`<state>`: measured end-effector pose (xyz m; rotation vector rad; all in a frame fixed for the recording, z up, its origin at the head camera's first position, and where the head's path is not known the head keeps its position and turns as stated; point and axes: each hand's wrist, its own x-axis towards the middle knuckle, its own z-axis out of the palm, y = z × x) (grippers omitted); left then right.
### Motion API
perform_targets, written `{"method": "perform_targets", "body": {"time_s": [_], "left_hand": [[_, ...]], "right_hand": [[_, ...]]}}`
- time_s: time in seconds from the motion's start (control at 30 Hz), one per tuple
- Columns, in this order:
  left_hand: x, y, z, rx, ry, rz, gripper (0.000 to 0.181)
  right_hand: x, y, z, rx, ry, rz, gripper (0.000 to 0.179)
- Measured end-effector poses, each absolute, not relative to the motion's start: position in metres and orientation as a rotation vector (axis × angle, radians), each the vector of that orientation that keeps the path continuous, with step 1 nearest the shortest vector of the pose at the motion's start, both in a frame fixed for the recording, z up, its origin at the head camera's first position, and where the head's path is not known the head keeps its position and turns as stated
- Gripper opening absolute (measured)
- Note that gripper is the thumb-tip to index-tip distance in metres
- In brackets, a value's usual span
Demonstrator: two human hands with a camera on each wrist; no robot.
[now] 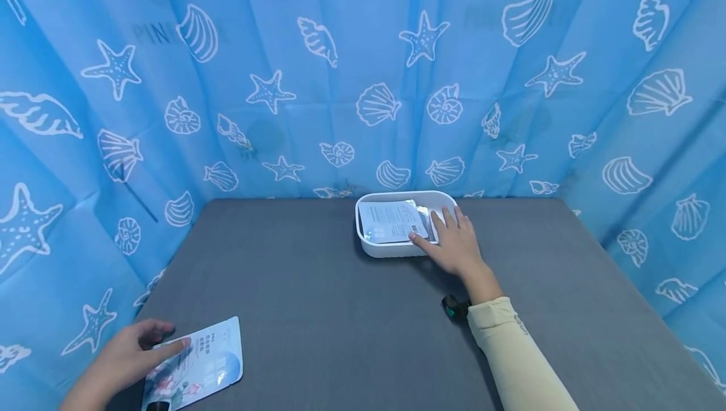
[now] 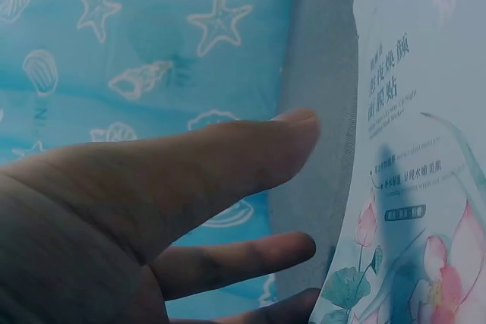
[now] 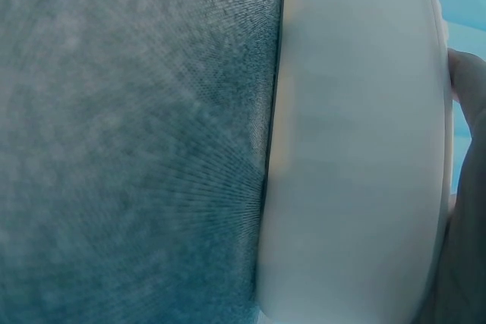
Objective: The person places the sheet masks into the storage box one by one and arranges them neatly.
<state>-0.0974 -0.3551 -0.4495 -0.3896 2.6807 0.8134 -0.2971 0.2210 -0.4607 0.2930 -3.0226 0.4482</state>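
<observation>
A sheet mask packet with pink lotus flowers and printed characters lies on the grey table at the lower left. My left hand hovers over its left side, thumb extended across it and fingers loosely bent. In the left wrist view, thumb and fingers are spread with nothing pinched between them. Farther back stands a white plastic basket holding packets, the top one with its text side up. My right hand reaches over the basket's right front rim, fingers spread, thumb beside the top packet's corner.
The grey table reaches back to a blue curtain printed with white shells and starfish, which also hangs along both sides. A small black device sits at the right wrist, by the cream sleeve.
</observation>
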Motion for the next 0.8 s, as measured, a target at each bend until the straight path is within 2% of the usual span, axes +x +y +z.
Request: {"method": "perform_targets", "body": {"time_s": [0.33, 0.7, 0.8], "left_hand": [[-0.092, -0.356, -0.446, -0.387, 2.622, 0.766, 0.086], [-0.091, -0.345, -0.451, -0.415, 2.616, 0.856, 0.067], [-0.093, -0.341, -0.451, -0.427, 2.624, 0.848, 0.068]], "right_hand": [[-0.295, 0.222, -0.461, 0.282, -3.043, 0.447, 0.099], [-0.293, 0.222, -0.464, 0.281, -3.043, 0.453, 0.099], [-0.293, 0.223, -0.464, 0.277, -3.043, 0.456, 0.099]]}}
